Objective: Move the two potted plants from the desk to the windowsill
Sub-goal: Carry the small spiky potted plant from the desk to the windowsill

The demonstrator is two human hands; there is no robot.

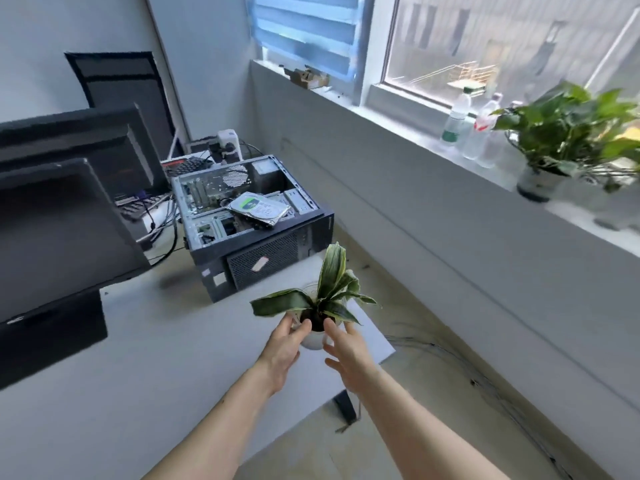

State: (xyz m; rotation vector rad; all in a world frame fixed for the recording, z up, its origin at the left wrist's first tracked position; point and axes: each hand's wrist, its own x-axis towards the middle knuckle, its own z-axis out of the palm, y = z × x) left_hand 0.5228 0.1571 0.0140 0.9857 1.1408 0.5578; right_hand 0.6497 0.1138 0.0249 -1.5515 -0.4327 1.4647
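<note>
A small plant with striped green-and-cream leaves [330, 289] grows in a white pot [311, 339] near the desk's [145, 358] right front corner. My left hand [282, 344] touches the pot's left side, fingers curled around it. On the pot's right side is my right hand [346, 348], thumb at the rim and fingers spread. The pot seems to rest on the desk. A larger leafy green plant [568, 129] in a white pot [538, 181] stands on the windowsill [433, 152] at the right.
An open computer case [249, 220] with a loose hard drive [259, 207] lies just behind the small plant. Two dark monitors [62, 209] fill the desk's left. Plastic bottles [471, 128] stand on the sill left of the big plant. A floor gap separates desk and window wall.
</note>
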